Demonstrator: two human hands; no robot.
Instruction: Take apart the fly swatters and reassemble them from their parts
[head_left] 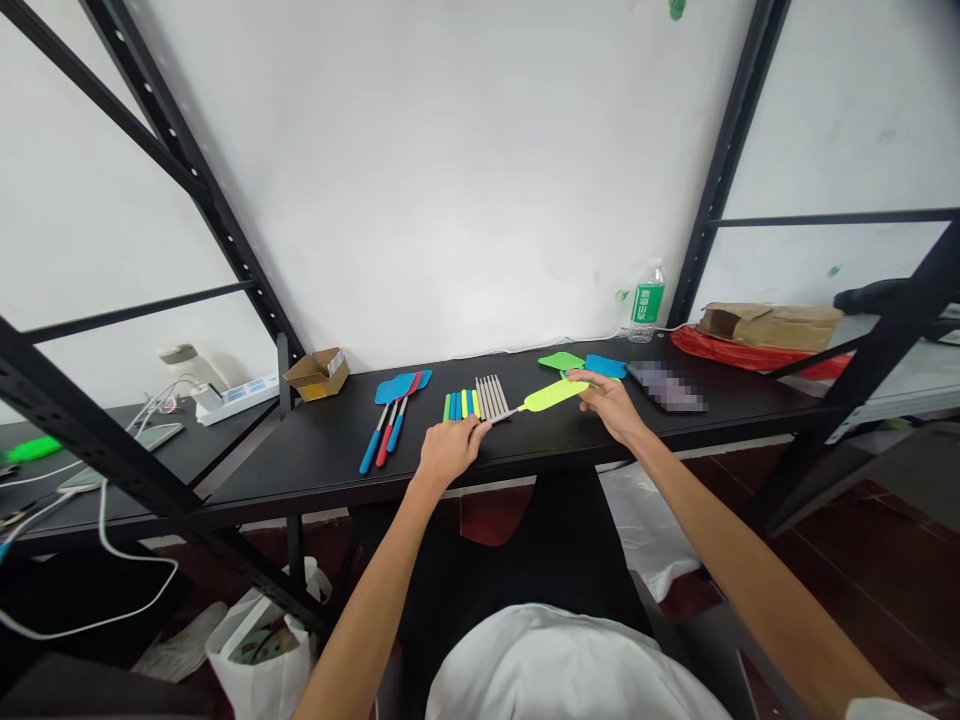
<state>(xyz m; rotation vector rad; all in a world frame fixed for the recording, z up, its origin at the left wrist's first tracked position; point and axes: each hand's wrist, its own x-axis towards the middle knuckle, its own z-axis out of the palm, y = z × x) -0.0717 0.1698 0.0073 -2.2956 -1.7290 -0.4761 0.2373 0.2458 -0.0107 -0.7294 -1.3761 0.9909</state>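
Observation:
A yellow fly swatter (553, 396) with a flat paddle head and a thin metal rod is held sideways above the front of the black table. My left hand (448, 450) is closed round the rod end. At the other side, my right hand (609, 402) pinches the far edge of the yellow head. Just beyond my left hand lie several coloured handle tubes (462, 405) in a row, beside several metal rods (492, 398). Behind my right hand rest a green paddle head (561, 360) and a blue paddle head (606, 366). Blue and red swatters with handles (394, 420) lie to the left.
A small open cardboard box (318, 375) stands at the table's back left. On the right are a phone-like dark device (666, 388), a water bottle (646, 302) and a cardboard package (772, 326) on red plastic. Black metal posts (225, 235) flank the table (300, 450).

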